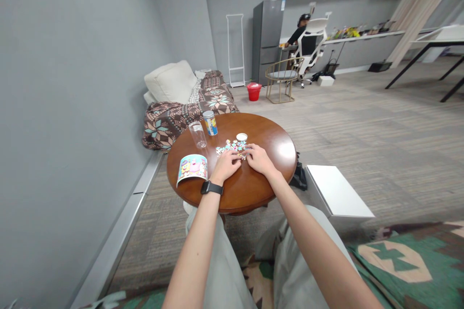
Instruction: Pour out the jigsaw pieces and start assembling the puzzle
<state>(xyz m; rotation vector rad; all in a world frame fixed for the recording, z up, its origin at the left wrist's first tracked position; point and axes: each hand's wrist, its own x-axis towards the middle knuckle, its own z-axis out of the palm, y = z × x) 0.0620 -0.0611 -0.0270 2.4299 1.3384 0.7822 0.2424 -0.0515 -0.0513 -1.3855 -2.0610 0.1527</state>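
Note:
Small coloured jigsaw puzzle pieces [232, 145] lie in a loose pile on the round wooden table [253, 193]. My left hand [226, 165], with a dark watch at the wrist, rests at the near left of the pile, fingers reaching onto the pieces. From the right, my right hand [256, 158] touches the pile with bent, parted fingers. No held piece can be made out in either hand. Just behind the pieces is a round pale lid [241, 137]. A curved picture card [193, 167] with cartoon figures stands left of my left hand.
Toward the table's back left stand a clear glass [197, 135] and a printed can [210, 123]. A white box [339, 190] is on the floor at right. Beyond are a patterned sofa [213, 91], a red bucket [254, 91] and a seated person [297, 34].

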